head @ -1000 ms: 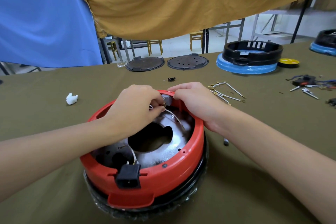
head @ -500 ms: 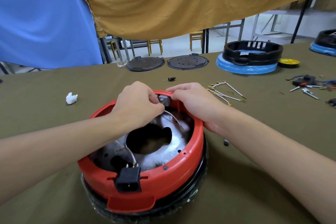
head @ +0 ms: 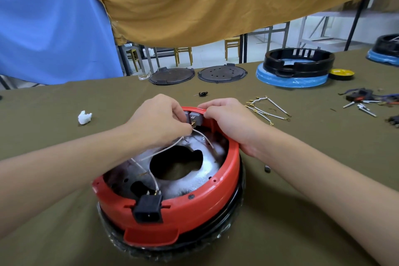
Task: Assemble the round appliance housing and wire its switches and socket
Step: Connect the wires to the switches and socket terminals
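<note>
While your right hand (head: 228, 123) grips the round red plastic housing's (head: 228, 170) far rim, your left hand (head: 162, 123) pinches a white wire (head: 170, 148) at its grey switch (head: 196, 117).

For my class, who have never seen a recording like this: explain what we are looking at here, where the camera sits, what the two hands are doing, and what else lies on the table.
There is no machine here, only a person's two bare hands. The one camera is worn on the head and looks forward and down. On a table covered in green cloth stands a round red housing with a black socket at its near edge. At the far rim, the left hand pinches a white wire beside a small grey switch, while the right hand grips the rim next to it. Further back lie spare wires, two dark round plates, a black ring on a blue base and a white scrap.
</note>
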`<action>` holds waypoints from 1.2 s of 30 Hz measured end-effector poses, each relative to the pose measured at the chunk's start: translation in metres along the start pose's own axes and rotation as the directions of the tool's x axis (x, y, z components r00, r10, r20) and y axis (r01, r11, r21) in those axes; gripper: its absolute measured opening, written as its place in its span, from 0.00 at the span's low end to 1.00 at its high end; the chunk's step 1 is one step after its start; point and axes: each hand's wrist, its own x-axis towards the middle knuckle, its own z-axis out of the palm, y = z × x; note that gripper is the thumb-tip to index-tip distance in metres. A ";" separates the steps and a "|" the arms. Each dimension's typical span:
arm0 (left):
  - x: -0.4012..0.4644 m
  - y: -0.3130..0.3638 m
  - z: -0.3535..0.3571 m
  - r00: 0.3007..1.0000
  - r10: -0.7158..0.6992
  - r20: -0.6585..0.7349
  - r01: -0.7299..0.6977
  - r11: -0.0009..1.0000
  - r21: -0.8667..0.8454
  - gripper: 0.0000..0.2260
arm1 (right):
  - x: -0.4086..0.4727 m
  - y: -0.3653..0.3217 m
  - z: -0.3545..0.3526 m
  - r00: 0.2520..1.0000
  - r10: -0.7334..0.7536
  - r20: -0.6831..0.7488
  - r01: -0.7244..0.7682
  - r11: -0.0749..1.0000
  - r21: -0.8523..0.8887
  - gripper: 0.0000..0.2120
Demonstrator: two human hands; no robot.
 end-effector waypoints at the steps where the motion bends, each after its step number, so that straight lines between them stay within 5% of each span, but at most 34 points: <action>1: -0.001 -0.001 -0.002 1.000 -0.010 0.005 0.010 1.000 -0.026 0.03 | 0.000 0.000 0.000 1.000 0.001 -0.001 -0.001 1.000 -0.003 0.14; 20: 0.004 0.001 0.009 0.999 0.009 -0.049 -0.006 0.998 0.055 0.08 | -0.001 0.000 0.000 1.000 -0.009 0.009 0.010 1.000 -0.026 0.14; 28: 0.007 -0.018 -0.027 0.978 0.171 -0.119 -0.144 0.968 0.207 0.02 | 0.000 0.001 -0.002 0.999 -0.021 0.035 0.022 0.999 -0.036 0.12; 32: 0.017 -0.039 -0.039 0.988 0.144 0.058 -0.153 0.964 0.218 0.12 | 0.004 -0.001 -0.009 0.991 -0.103 0.084 0.119 0.969 -0.216 0.10; 36: 0.020 -0.044 -0.041 0.966 0.164 0.199 -0.190 0.975 0.119 0.08 | 0.010 -0.010 -0.018 0.968 -0.203 0.145 0.250 0.794 -0.554 0.14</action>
